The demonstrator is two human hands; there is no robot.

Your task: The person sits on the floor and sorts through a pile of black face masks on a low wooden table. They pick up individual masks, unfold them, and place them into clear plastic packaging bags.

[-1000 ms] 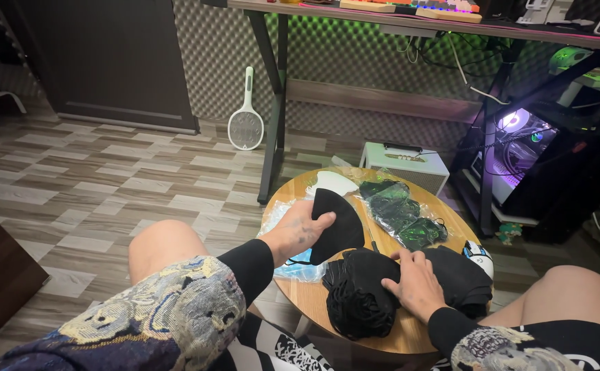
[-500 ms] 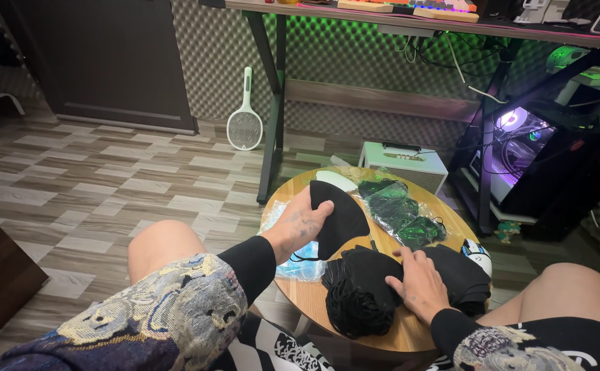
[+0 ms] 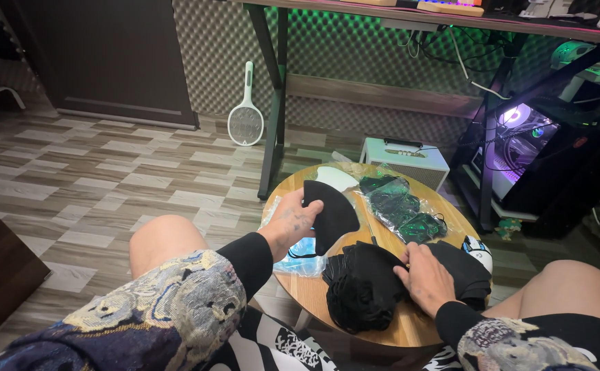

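Black fabric is the material in hand: a single folded black face mask (image 3: pixel 334 214) is being held up by the left hand (image 3: pixel 292 223), thumb and fingers pinched on its near-left edge, above the left part of the round wooden side table (image 3: pixel 410 328). The mask is being carried clear of the tabletop, just left of centre and beyond a clear plastic wrapper with a pale blue tint (image 3: pixel 298 253) lying at the table's near-left rim.

At the near centre, a loose heap of black face masks (image 3: pixel 362 285) is being pressed down by the right hand (image 3: pixel 427 278), fingers spread flat over its right side; nothing is being gripped there, only steadied. A second flatter stack of black fabric (image 3: pixel 466 269) is lying just right of that hand, touching a small white and black round object (image 3: pixel 479 251) at the right rim.

Further off, clear bags of dark masks (image 3: pixel 396 206) are lying sealed or half open toward the far right of the table; it cannot be told which. A pale oval piece (image 3: pixel 336 177) is resting at the far edge.

Judged from the layout, one mask is being separated from the heap while most of the heap is remaining unsorted, and the bagged masks are remaining untouched. The work is being assessed as at an early to middle stage.

Beyond the table, a white racket-shaped swatter (image 3: pixel 246 117) is leaning against the wall.
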